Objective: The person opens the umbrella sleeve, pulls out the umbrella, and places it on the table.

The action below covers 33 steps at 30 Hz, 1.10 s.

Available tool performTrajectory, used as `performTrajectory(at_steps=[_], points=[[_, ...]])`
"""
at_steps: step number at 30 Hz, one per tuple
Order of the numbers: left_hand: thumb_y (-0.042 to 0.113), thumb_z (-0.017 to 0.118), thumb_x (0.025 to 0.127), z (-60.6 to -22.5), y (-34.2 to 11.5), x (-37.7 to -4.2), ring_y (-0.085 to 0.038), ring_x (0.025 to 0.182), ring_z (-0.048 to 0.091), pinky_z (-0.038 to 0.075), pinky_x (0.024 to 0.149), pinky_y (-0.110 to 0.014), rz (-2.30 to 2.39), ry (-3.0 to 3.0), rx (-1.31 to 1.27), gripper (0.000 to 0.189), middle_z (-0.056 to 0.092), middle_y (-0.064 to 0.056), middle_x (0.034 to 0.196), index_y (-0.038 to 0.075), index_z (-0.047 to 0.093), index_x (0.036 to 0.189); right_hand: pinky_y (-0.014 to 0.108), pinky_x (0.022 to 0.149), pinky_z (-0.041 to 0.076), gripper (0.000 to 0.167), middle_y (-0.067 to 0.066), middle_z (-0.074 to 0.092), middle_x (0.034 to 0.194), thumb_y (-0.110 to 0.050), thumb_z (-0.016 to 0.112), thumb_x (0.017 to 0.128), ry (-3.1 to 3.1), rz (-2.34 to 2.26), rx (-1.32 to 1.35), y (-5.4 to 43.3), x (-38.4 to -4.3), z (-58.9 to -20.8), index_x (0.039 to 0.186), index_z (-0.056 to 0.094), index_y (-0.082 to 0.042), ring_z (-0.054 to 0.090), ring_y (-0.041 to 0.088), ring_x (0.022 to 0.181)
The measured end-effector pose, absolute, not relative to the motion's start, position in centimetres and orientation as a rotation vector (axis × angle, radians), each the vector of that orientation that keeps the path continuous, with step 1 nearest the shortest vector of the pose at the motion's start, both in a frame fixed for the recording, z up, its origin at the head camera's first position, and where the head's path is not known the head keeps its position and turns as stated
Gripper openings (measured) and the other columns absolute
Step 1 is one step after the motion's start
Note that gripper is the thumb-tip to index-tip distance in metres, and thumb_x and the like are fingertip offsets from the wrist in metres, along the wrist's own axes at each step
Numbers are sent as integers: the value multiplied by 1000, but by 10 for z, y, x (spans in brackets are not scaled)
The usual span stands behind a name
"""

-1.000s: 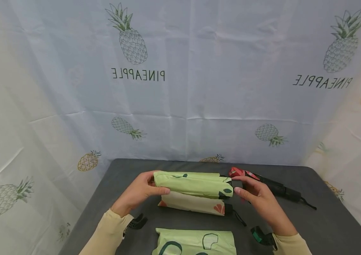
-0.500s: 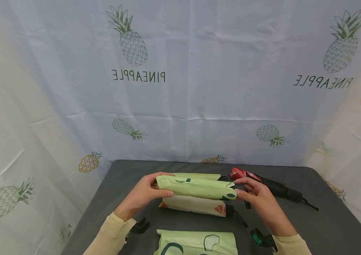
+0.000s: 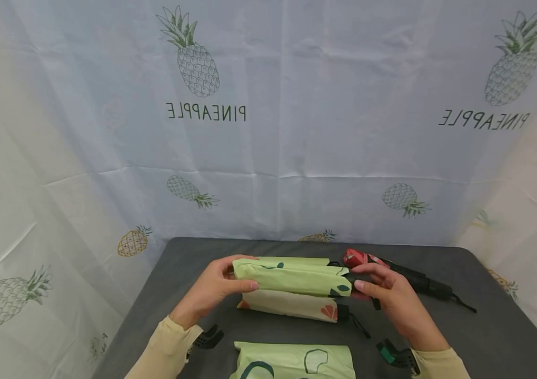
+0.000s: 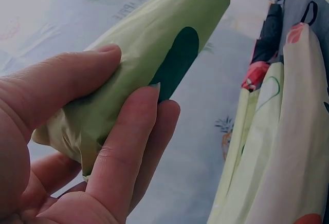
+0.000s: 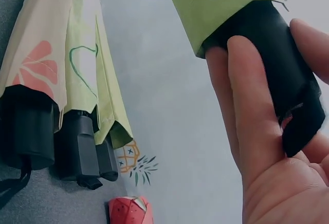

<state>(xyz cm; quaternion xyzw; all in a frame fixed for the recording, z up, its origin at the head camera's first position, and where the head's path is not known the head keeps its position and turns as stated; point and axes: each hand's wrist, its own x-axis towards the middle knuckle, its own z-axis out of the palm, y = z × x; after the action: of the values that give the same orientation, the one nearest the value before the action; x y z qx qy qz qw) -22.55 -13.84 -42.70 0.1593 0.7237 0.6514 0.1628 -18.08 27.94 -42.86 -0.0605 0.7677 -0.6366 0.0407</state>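
Observation:
A folded umbrella in a light green sleeve (image 3: pixel 292 279) is held level above the table between both hands. My left hand (image 3: pixel 216 289) grips the sleeve's left end, thumb on one side and fingers on the other in the left wrist view. At the other end, the black handle (image 5: pixel 267 44) sticks out of the sleeve's mouth. My right hand (image 3: pixel 387 295) holds that handle between thumb and fingers, and a short black strap (image 5: pixel 306 124) hangs by the palm. Below the held umbrella lies another in a cream sleeve with coral petals (image 3: pixel 287 305), black handle to the right.
Behind the held umbrella lie more green-sleeved umbrellas (image 5: pixel 110 90) alongside the cream one. A red-and-black folded umbrella (image 3: pixel 420 280) lies at the back right of the grey table (image 3: pixel 477 331). A flat green piece with dark outlines (image 3: pixel 292 360) lies at the front. Pineapple-print curtains (image 3: pixel 297 131) surround the table.
The held umbrella has moved slightly right and toward me. Half a second ago the right fingers were at the sleeve's mouth; now they are slightly farther right and more of the handle shows.

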Motion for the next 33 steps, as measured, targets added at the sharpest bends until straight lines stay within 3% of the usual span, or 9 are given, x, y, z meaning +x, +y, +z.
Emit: performTrajectory(at_steps=[2, 3, 6, 11, 15, 20, 23, 28, 33], points=[[21, 89, 92, -426, -137, -225, -28, 114, 74, 61, 104, -61, 1861, 2058, 453, 61, 69, -11, 136, 18, 65, 148, 22, 87, 58, 37, -17, 65, 141, -18, 68, 109, 2350, -1941, -176, 282, -180, -428, 144, 62, -5, 61, -8, 116], [21, 90, 92, -426, -137, -225, -27, 114, 75, 61, 104, -61, 1863, 2056, 448, 61, 69, -11, 136, 18, 65, 148, 24, 81, 57, 37, -22, 70, 129, -18, 68, 109, 2343, -1938, -166, 282, -180, -427, 144, 63, -7, 65, -3, 112], [22, 89, 93, -427, -135, -225, -27, 114, 75, 62, 103, -60, 1860, 2058, 458, 61, 69, -11, 136, 17, 65, 148, 27, 82, 61, 36, -20, 72, 122, -17, 64, 111, 2265, -1962, -201, 286, -181, -428, 146, 63, -7, 72, 5, 106], [22, 87, 94, -429, -132, -225, -26, 113, 75, 63, 101, -57, 1851, 2059, 477, 61, 68, -13, 136, 14, 63, 150, 34, 102, 66, 33, -14, 71, 133, -12, 51, 116, 2015, -2058, -371, 295, -183, -434, 147, 64, -13, 74, 8, 120], [22, 88, 94, -428, -131, -224, -26, 112, 75, 64, 100, -56, 1854, 2058, 465, 61, 69, -13, 135, 15, 64, 149, 35, 104, 65, 36, -14, 69, 138, -11, 44, 118, 1910, -2089, -452, 300, -183, -437, 148, 63, -18, 73, 8, 123], [23, 89, 92, -427, -130, -226, -26, 113, 75, 63, 101, -58, 1854, 2053, 443, 60, 70, -10, 135, 18, 66, 148, 35, 107, 63, 38, -26, 64, 143, -13, 47, 118, 1982, -2115, -378, 304, -179, -436, 151, 64, -17, 73, 4, 123], [22, 88, 93, -427, -130, -226, -27, 115, 74, 61, 103, -60, 1867, 2044, 442, 59, 71, -9, 136, 18, 66, 148, 34, 106, 64, 36, -27, 65, 140, -13, 48, 117, 1973, -2168, -315, 308, -178, -434, 147, 69, -19, 74, 5, 120], [21, 85, 96, -429, -132, -226, -25, 118, 74, 62, 108, -57, 1904, 2007, 438, 60, 70, -10, 138, 14, 62, 151, 31, 104, 64, 36, -25, 68, 134, -12, 48, 117, 1939, -2244, -251, 315, -177, -432, 138, 75, -23, 76, 6, 118], [19, 81, 100, -430, -132, -228, -24, 118, 74, 60, 110, -58, 1947, 1952, 452, 62, 65, -16, 138, 9, 56, 156, 29, 102, 65, 35, -29, 63, 137, -12, 48, 117, 1984, -2237, -246, 318, -175, -433, 142, 72, -17, 75, 6, 118]])
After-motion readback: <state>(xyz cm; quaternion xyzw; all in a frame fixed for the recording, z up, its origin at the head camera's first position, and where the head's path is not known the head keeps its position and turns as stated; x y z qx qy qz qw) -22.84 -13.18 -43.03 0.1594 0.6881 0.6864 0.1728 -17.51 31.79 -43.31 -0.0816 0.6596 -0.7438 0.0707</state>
